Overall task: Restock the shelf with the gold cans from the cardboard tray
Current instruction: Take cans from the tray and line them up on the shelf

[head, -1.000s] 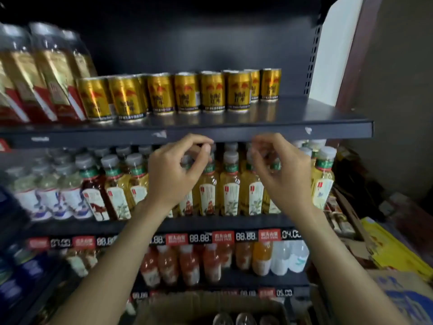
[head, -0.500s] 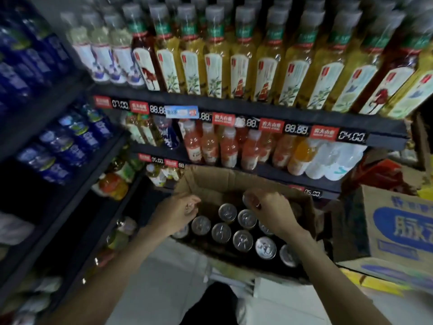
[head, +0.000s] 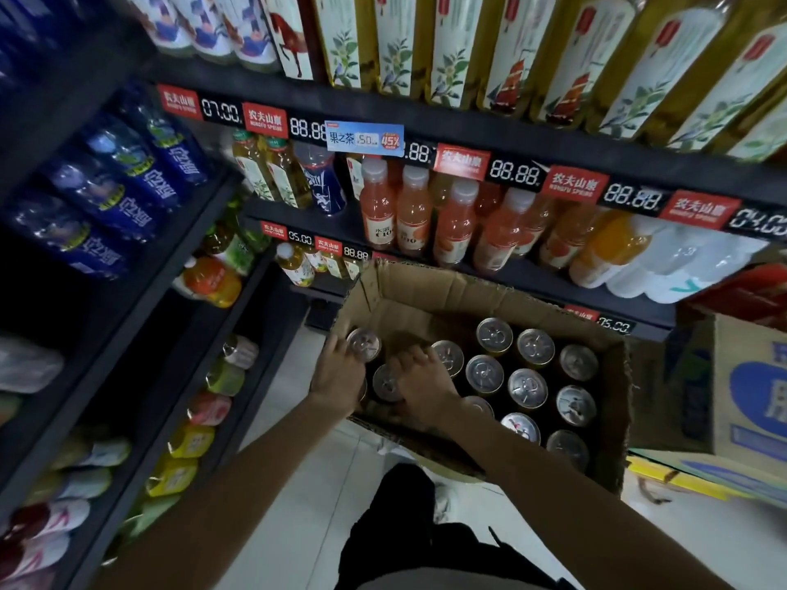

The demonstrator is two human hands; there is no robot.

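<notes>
Gold cans, seen only as silver pull-tab tops, stand upright in rows inside the cardboard tray, an open brown box on the floor below the shelving; its far left portion shows bare cardboard. Shelves, the largest element, run across the top of the view: the upper level carries tall tea bottles with pale floral labels, and the level beneath it holds pink-orange juice bottles beside clear white ones. Red brand tags and digital price displays line the shelf edges, with one pale blue paper label clipped over them. A side rack at left holds blue-wrapped bottles lying tilted. A printed blue-and-tan carton sits just right of the tray. My left hand reaches over the tray's near left corner, fingers curled beside the can at that corner; whether they actually grip it I cannot tell, since the hand hides the can's side. My right hand lies just beside the left, fingers bent down over the can tops near the tray's left side, and its hold is likewise hidden. Between the two hands one can top remains visible.
</notes>
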